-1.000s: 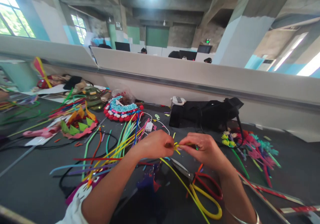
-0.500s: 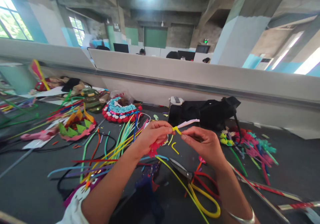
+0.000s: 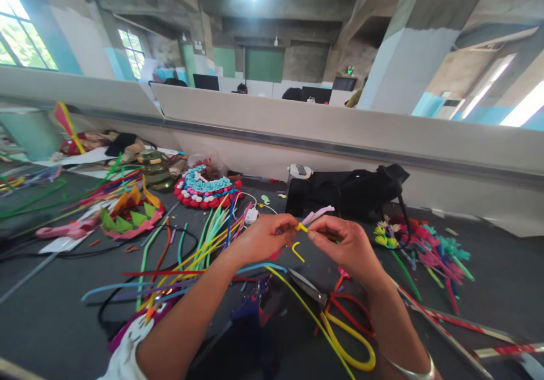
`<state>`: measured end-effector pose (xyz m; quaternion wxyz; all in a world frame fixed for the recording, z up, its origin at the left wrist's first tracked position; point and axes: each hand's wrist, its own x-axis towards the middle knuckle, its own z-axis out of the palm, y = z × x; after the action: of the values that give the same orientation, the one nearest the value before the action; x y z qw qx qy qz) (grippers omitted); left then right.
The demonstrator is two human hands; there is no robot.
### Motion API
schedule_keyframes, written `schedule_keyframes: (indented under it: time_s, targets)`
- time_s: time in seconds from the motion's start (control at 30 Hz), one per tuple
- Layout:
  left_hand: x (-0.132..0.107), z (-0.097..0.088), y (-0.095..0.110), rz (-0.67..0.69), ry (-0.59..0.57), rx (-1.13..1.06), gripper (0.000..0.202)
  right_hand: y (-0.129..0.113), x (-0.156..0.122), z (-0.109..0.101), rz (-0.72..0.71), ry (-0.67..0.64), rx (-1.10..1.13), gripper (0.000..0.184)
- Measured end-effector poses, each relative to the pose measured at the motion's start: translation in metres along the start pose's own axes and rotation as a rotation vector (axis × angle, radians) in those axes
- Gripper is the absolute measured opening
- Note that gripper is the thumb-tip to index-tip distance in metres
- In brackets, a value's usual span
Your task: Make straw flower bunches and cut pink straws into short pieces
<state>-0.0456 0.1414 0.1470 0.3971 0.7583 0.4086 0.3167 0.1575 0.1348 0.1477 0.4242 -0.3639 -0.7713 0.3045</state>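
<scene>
My left hand [image 3: 272, 235] pinches a short yellow pipe cleaner [image 3: 302, 227] between thumb and fingers. My right hand [image 3: 346, 247] grips the other end of it, thumb against forefinger. Pale pink strips [image 3: 318, 214] stick up behind the yellow piece, apparently bound with it; their lower ends are hidden by the fingers. A bit of red-pink fuzzy material [image 3: 276, 253] shows beneath my left hand. Below the hands lie open-bladed-looking scissors [image 3: 308, 286] with red and yellow handles, beside a long yellow-green pipe cleaner [image 3: 302, 300]. A small bent yellow piece [image 3: 297, 252] rests between them.
Loose coloured pipe cleaners [image 3: 212, 233] spread across the left. Behind them are a pompom-edged collar [image 3: 208, 190], a felt crown [image 3: 131, 218] and a glass jar [image 3: 155, 170]. A black bag [image 3: 357, 187] lies by the partition [image 3: 272, 114]. Fuzzy flowers [image 3: 442, 250] and red-white strips [image 3: 467, 323] are at right.
Both hands have drawn slightly closer together around the yellow piece. The pale pink part has turned and now shows as separate strips. Less of the red-pink material is visible under my left hand.
</scene>
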Motion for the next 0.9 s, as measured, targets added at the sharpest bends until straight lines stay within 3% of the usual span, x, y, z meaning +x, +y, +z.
schedule_keyframes:
  time_s: [0.33,0.53,0.67,0.8,0.9]
  targets:
    - [0.002,0.013,0.009,-0.075,0.098,-0.146,0.021,-0.003,-0.001,0.001,0.036,0.038,0.016,0.013]
    - [0.003,0.021,0.008,0.026,0.241,0.065,0.021,-0.004,-0.002,0.004,0.034,0.184,-0.005,0.016]
    - [0.004,0.025,0.003,0.045,0.345,0.079,0.020,-0.007,-0.004,0.010,0.008,0.188,-0.082,0.015]
    - [0.006,0.022,0.003,0.001,0.389,-0.185,0.019,-0.003,-0.003,0.013,0.033,0.159,-0.089,0.017]
    - [0.005,0.018,0.004,-0.096,0.306,-0.569,0.018,0.008,0.002,0.016,0.095,0.135,0.057,0.018]
